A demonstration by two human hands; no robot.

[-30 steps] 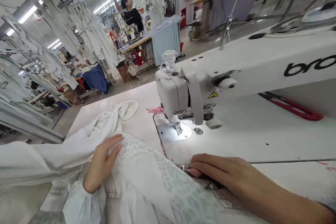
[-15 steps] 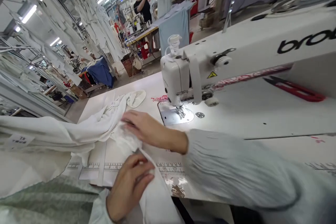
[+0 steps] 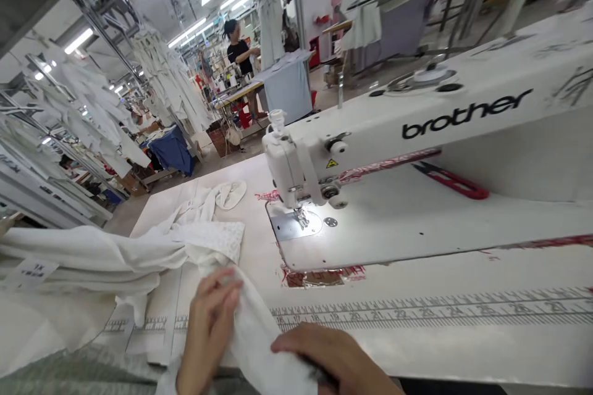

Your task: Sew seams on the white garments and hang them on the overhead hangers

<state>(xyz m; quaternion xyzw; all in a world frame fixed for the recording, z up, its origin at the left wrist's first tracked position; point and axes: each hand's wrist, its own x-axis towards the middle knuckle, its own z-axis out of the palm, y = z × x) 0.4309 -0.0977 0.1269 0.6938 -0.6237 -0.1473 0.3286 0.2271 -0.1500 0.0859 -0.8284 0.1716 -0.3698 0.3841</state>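
Note:
A white garment (image 3: 259,315) stretches from the left side of the table down over its front edge. My left hand (image 3: 210,324) is closed at the fabric's left edge, fingers and thumb pinching it. Lower and to the right, my right hand (image 3: 338,355) has its fingers curled on the strip's right edge; part of the grip is hidden. A lacy white piece (image 3: 217,236) lies flat just beyond my left hand. The sewing machine (image 3: 287,163) stands to the right, its lit needle area (image 3: 302,219) with no fabric under it.
Red-handled thread snips (image 3: 456,182) lie under the machine arm. A printed ruler scale (image 3: 398,315) runs along the table front. More white cloth with a paper size label (image 3: 34,270) is piled at left. A person (image 3: 241,52) stands at a far table; garments hang behind.
My right hand has moved from the bunched fabric down to the strip near the table's front edge. The lacy piece now lies spread out. The view has shifted, showing more of the machine.

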